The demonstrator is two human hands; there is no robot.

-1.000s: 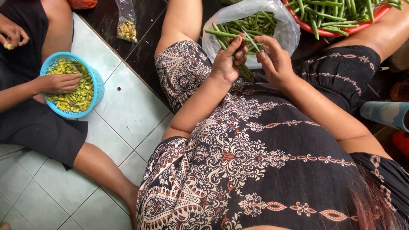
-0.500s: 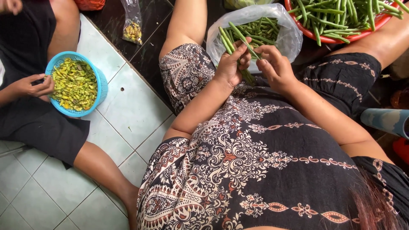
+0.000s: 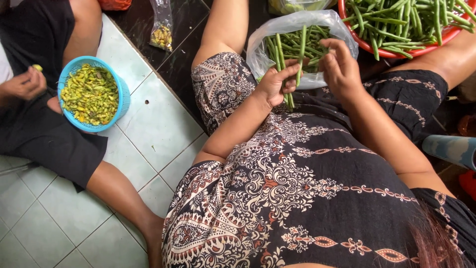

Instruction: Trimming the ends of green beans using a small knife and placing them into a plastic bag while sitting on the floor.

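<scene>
far left: another person's hand (image 3: 22,84) curled round a small yellow-green bit, next to a blue basket (image 3: 121,94) full of yellow-green pieces, resting on that person's lap over the pale tiled floor (image 3: 158,124). behind it, on the dark tiles, a small clear packet (image 3: 162,30) w/ yellowish bits inside.

centre: wearer's left hand (image 3: 275,84) closed round a bunch of green beans (image 3: 286,97), fingers wrapped, thumb across; the bunch pokes out below the fist & runs up past the knuckles toward the bag. the hand sits just over the left knee, on the patterned dark dress (image 3: 277,188).

just right: clear plastic bag (image 3: 302,44) between the knees, mouth open, more beans lying in it. right hand (image 3: 339,67) at the bag's mouth, fingers bent & pressed together at the tips, near the top end of one long bean (image 3: 301,49); can't tell if it's really pinching it.

top right: red bowl (image 3: 396,49) heaped w/ green beans, just beside the right thigh. right edge: a grey-blue thing (image 3: 448,149), only part in view.
</scene>
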